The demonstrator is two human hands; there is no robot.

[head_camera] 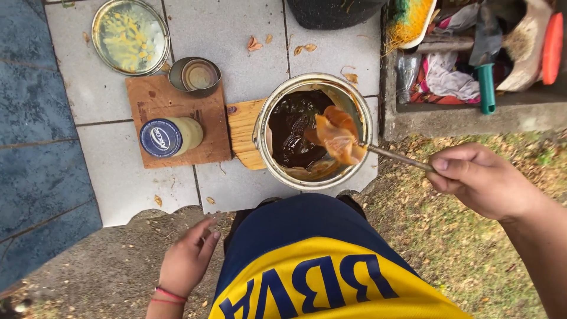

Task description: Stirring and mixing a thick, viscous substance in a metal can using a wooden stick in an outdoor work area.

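My right hand (481,180) grips a thin stick (398,157) whose far end carries a thick brown lump (338,134) lifted over a large open metal can (264,130). Dark brown glossy paste (292,127) fills the can, which rests partly on a light wooden board (242,133). My left hand (188,259) hangs low beside my thigh, fingers loosely apart, holding nothing; a red band circles its wrist. My blue and yellow shirt (322,269) fills the lower middle of the view.
A darker wooden board (155,97) bears a jar with a blue lid (162,137) and a small empty tin (195,75). A round can lid (130,35) lies on the grey tiles. A crate of rags and tools (472,59) sits at right, grass below it.
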